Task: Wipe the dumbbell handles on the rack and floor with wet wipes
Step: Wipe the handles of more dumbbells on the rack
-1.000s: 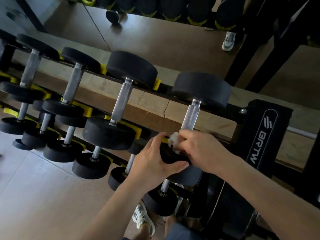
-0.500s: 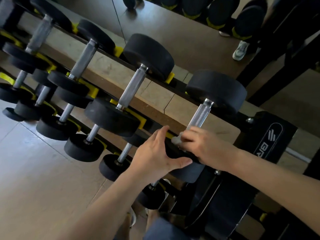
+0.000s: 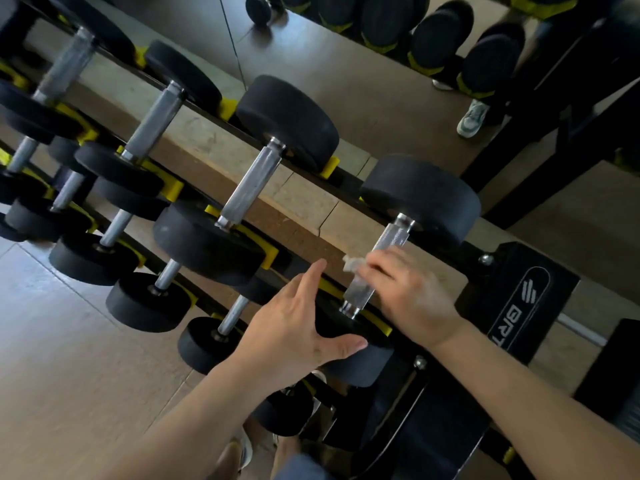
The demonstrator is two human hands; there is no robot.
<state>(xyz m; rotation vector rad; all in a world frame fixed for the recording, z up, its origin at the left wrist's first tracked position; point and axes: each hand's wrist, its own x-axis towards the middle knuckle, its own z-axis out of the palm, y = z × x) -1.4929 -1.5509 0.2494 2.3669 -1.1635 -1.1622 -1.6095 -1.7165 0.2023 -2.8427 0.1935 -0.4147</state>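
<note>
Dumbbell handle (image 3: 394, 234) under attention belongs to the dumbbell at the right end of the rack's top tier, next to the rack (image 3: 519, 299) end plate, which bears white lettering. The handle is knurled bright metal and runs between a far head (image 3: 422, 199) at the back of the rack and a near head (image 3: 360, 365) at its front edge.

Right hand (image 3: 412, 296) lies over the middle of the handle with its fingers curled round it, pinching a white wet wipe (image 3: 350, 263) against the metal. A corner of the wipe shows past the fingertips. Bare handle is visible above and below the hand.

Left hand (image 3: 294, 327) rests on the near head. Its fingers are straight and pressed together, pointing toward the back of the rack, with the thumb spread wide along the side of the head.

A neighbouring dumbbell (image 3: 249, 188) sits on the same tier, further from the end plate. Smaller dumbbells (image 3: 149, 306) occupy the lower tiers of the rack.
</note>
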